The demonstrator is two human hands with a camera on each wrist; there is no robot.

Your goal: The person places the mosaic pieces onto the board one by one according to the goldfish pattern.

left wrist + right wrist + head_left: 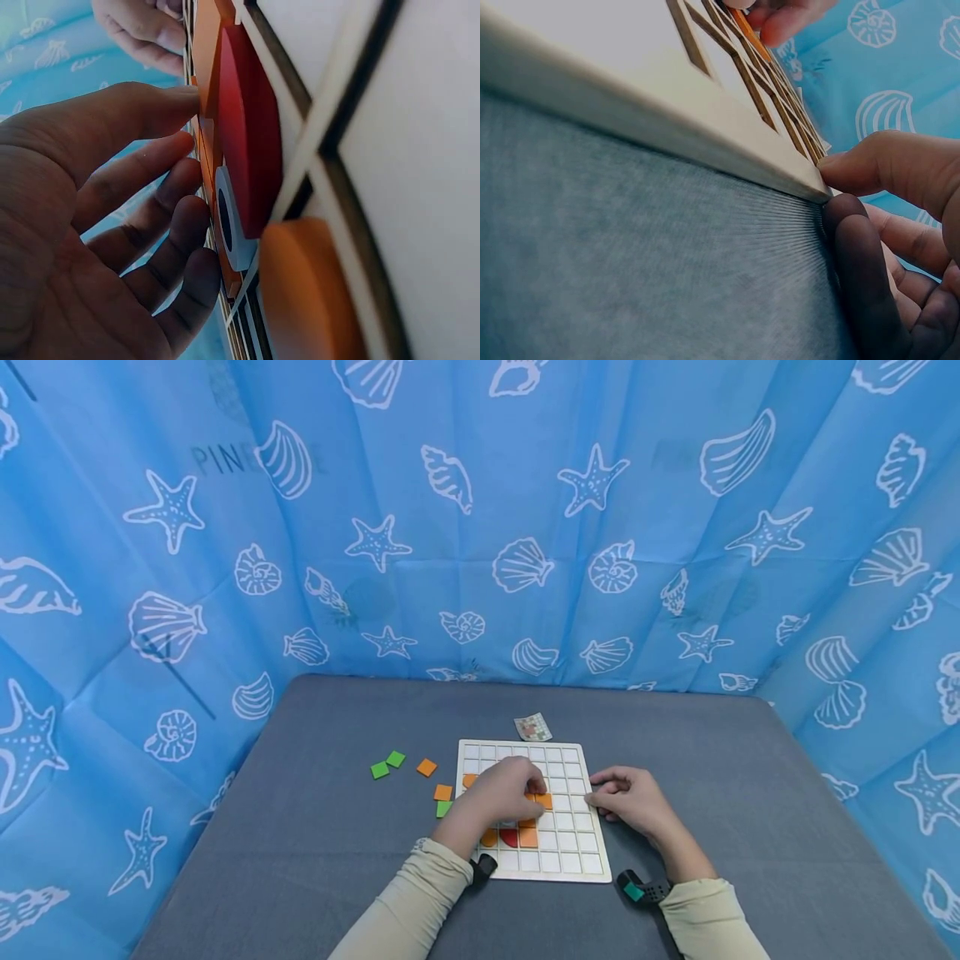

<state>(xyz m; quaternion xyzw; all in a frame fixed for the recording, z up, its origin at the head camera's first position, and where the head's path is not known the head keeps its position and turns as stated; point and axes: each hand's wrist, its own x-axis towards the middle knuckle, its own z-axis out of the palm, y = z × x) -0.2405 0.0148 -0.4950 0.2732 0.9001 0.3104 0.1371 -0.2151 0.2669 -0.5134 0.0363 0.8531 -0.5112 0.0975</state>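
A white grid board (570, 863) lies on the table with orange and red pieces in its squares. My left hand (501, 789) is over its middle, thumb and fingertips at an orange square tile (545, 802). In the left wrist view, these fingers (191, 214) are gently bent and spaced apart, close against the flat pieces. Nearby are a red rounded piece (251, 127), a white piece with a dark round mark (234, 225) and an orange rounded piece (304, 292). My right hand (633, 797) pinches the board's right edge, thumb (847, 169) above and fingers against the side.
Loose green tiles (380, 770) and orange tiles (427, 767) lie left of the board on the grey table (315, 860). A small printed card (533, 727) is behind the board. A blue curtain (465, 577) with shell patterns hangs at the back.
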